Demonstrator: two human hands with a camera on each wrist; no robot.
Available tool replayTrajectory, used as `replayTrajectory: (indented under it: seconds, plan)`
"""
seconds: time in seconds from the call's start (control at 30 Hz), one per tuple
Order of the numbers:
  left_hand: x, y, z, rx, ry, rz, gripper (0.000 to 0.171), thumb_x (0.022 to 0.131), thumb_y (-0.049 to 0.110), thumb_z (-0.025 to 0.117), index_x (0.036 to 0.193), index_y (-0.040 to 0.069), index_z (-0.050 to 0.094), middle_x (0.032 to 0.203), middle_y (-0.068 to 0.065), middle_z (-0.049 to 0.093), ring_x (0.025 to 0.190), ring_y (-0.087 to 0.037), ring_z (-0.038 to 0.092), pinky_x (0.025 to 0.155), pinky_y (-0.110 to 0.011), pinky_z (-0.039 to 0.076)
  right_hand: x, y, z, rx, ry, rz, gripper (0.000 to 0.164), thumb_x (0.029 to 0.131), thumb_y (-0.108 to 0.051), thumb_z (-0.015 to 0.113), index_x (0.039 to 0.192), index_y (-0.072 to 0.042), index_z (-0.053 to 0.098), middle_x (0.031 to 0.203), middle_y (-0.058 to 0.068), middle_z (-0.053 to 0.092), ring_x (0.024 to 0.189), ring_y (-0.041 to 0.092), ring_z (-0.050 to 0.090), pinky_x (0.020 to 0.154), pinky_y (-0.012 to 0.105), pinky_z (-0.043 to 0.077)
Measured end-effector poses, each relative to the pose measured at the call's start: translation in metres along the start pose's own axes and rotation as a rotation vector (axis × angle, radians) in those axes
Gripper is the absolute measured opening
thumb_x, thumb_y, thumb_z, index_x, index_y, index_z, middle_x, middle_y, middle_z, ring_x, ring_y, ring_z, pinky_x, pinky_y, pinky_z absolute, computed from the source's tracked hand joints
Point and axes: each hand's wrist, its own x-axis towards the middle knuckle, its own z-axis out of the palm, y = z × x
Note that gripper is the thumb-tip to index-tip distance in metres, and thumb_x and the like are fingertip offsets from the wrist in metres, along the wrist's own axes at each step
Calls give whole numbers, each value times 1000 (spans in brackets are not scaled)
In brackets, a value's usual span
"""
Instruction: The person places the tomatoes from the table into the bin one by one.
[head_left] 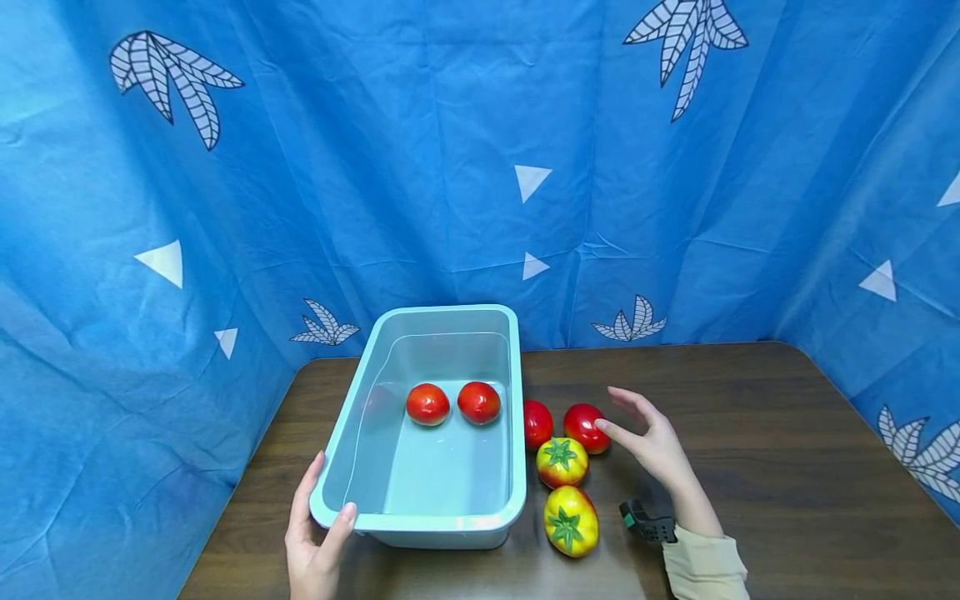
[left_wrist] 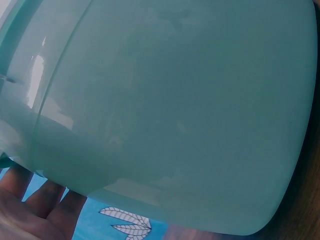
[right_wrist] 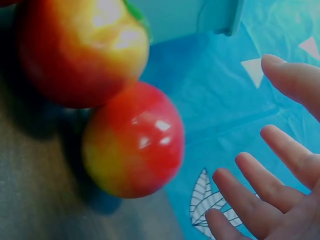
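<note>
My left hand (head_left: pixel 315 533) grips the near left corner of a pale blue-green plastic bin (head_left: pixel 420 523), thumb at the front rim and fingers along the left side. In the left wrist view the bin's wall (left_wrist: pixel 175 115) fills most of the picture, with a few fingers (left_wrist: pixel 47 200) at its edge. Inside the bin lie two red tomatoes, one left (head_left: pixel 427 405) and one right (head_left: pixel 478 403). My right hand (head_left: pixel 652 437) is open beside a red tomato (head_left: pixel 585 427), thumb tip overlapping it in the head view; in the right wrist view its spread fingers hold nothing.
Right of the bin, another red tomato (head_left: pixel 537 425) is partly hidden by the wall. Two yellow-red tomatoes with green tops, one behind (head_left: pixel 561 463) and one nearer (head_left: pixel 572 523), lie on the dark wooden table (head_left: pixel 810 467). A blue patterned cloth (head_left: pixel 465 167) hangs behind.
</note>
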Motion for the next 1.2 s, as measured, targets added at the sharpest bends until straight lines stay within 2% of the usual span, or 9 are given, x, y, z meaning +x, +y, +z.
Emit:
replayTrajectory:
  seconds: [0.3, 0.6, 0.87, 1.2]
  plan:
    - [1, 0, -1, -6, -3, 7, 64, 86, -1, 60, 144, 15, 38, 141, -2, 39, 116, -17, 40, 86, -13, 37, 5, 13, 5, 15, -35, 39, 66, 83, -25, 72, 139, -10, 41, 141, 20, 38, 129, 41, 33, 100, 58, 31]
    - [1, 0, -2, -10, -3, 6, 65, 86, -2, 60, 144, 15, 38, 141, -2, 39, 116, -17, 40, 86, -14, 37, 9, 28, 18, 42, -54, 33, 68, 79, -18, 75, 137, -5, 42, 140, 21, 40, 128, 40, 36, 103, 54, 30]
    - [1, -1, -1, -25, -13, 40, 64, 85, -4, 59, 143, 16, 39, 141, -2, 39, 117, -16, 40, 88, -14, 35, 10, 34, 25, 41, -75, 60, 69, 79, -21, 75, 137, -6, 42, 139, 21, 41, 125, 41, 40, 101, 52, 34]
    - [1, -2, -1, -26, -4, 36, 65, 85, -4, 58, 143, 16, 40, 141, -4, 40, 116, -17, 41, 88, -15, 36, 11, 35, 24, 30, -72, 94, 68, 79, -24, 75, 137, -8, 43, 135, 20, 45, 120, 40, 45, 94, 49, 43]
